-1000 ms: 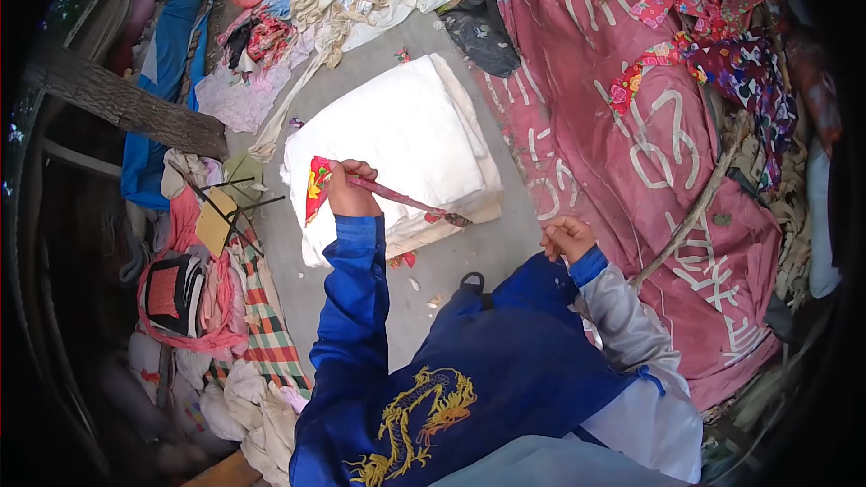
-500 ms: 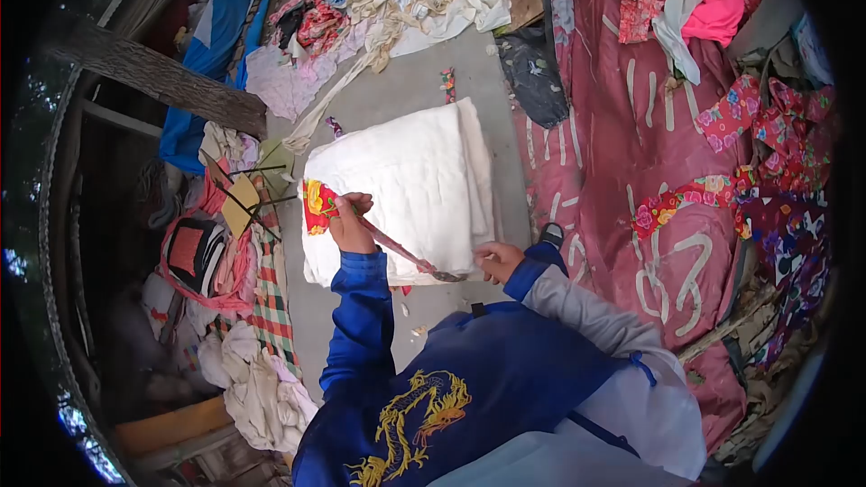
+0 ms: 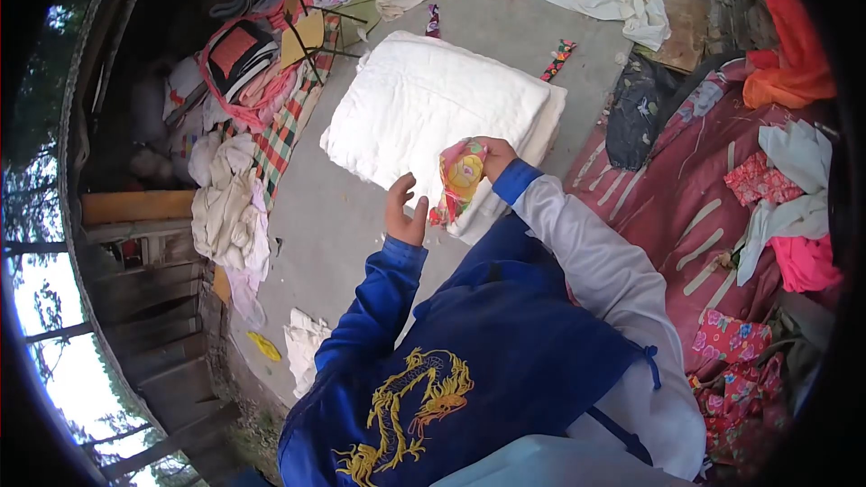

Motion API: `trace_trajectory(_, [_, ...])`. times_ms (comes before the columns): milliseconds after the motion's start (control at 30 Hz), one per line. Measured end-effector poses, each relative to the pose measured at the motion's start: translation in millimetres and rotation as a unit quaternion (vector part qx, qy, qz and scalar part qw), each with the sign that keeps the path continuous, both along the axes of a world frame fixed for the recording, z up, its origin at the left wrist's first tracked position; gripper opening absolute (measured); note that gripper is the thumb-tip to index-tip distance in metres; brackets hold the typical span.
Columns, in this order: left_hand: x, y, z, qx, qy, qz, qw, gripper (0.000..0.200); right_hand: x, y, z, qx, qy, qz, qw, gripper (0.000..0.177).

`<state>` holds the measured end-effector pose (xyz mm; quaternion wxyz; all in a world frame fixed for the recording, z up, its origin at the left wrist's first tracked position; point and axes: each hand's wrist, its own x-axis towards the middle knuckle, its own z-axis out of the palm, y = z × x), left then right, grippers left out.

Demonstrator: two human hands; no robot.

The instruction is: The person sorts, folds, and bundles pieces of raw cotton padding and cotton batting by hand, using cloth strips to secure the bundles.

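A folded white stack of cotton batting (image 3: 433, 99) lies on the grey ground in front of me. Over its near edge, my right hand (image 3: 497, 159) grips a red and yellow floral cloth strip (image 3: 462, 176), which hangs down from the fingers. My left hand (image 3: 406, 210) is just left of the strip, thumb and fingers apart, holding nothing. The strip's lower end dangles near the batting's front edge.
A dark floral strip (image 3: 558, 60) and a small purple strip (image 3: 434, 22) lie behind the batting. Off to the left are a checked cloth (image 3: 280, 140) and crumpled pale fabric (image 3: 225, 207). A maroon sheet (image 3: 658, 216) with scattered cloths spreads on the right.
The floral strip has passed from my left hand to my right, and my left hand has opened. The view has swung, putting the batting higher and at a slant.
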<state>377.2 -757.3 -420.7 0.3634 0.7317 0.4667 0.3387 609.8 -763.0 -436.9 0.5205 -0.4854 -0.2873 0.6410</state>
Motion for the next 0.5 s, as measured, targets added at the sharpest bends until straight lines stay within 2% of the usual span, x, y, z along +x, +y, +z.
trace_trajectory(33, [-27.0, -5.8, -53.4, -0.032, 0.07, 0.047, 0.996, 0.03, 7.4, 14.2, -5.8, 0.051, -0.022, -0.011, 0.998, 0.018])
trace_trajectory(67, [-42.8, -17.2, -88.9, -0.119, 0.142, 0.056, 0.981, 0.024, 14.7, 28.1, -10.7, 0.104, -0.044, -0.026, 0.993, 0.018])
trace_trajectory(100, [-60.2, -35.6, -143.8, -0.152, 0.163, 0.056, 0.973, 0.026, 22.3, 41.6, -14.0, 0.113, -0.026, 0.006, 0.993, 0.017])
trace_trajectory(133, [-62.1, -52.4, -171.9, -0.21, 0.187, 0.023, 0.959, 0.032, 27.7, 53.9, -13.4, 0.119, -0.008, 0.037, 0.992, 0.016])
trace_trajectory(167, [-58.0, -69.1, -203.1, -0.233, 0.207, 0.022, 0.95, 0.037, 30.8, 64.1, 3.3, 0.049, 0.018, 0.065, 0.997, 0.014])
trace_trajectory(200, [-44.8, -74.0, -219.4, -0.279, 0.219, 0.018, 0.935, 0.046, 29.7, 73.7, -0.7, 0.067, -0.026, 0.083, 0.994, 0.014])
trace_trajectory(267, [-35.1, -77.0, -307.1, -0.236, 0.265, 0.03, 0.935, 0.056, 29.9, 107.1, -11.1, 0.117, -0.114, 0.122, 0.979, 0.015])
trace_trajectory(300, [-23.6, -69.3, -326.9, -0.297, 0.231, 0.071, 0.924, 0.067, 27.7, 122.4, -7.0, 0.076, -0.099, 0.154, 0.98, 0.018])
trace_trajectory(333, [-10.8, -63.8, -351.4, -0.295, 0.237, 0.146, 0.914, 0.068, 23.5, 134.9, -1.9, 0.112, -0.133, 0.191, 0.966, 0.018])
trace_trajectory(400, [-2.8, -41.0, -444.1, -0.349, 0.271, 0.183, 0.878, 0.053, 20.4, 166.7, 11.4, 0.199, -0.206, 0.245, 0.926, 0.018])
trace_trajectory(467, [-1.2, -9.9, -459.1, -0.392, 0.297, 0.201, 0.847, 0.052, 11.2, 196.1, 25.6, 0.315, -0.312, 0.292, 0.847, 0.018])
trace_trajectory(500, [-5.5, 4.7, -462.2, -0.408, 0.309, 0.208, 0.834, 0.052, 2.8, 209.2, 27.8, 0.349, -0.272, 0.293, 0.847, 0.019])
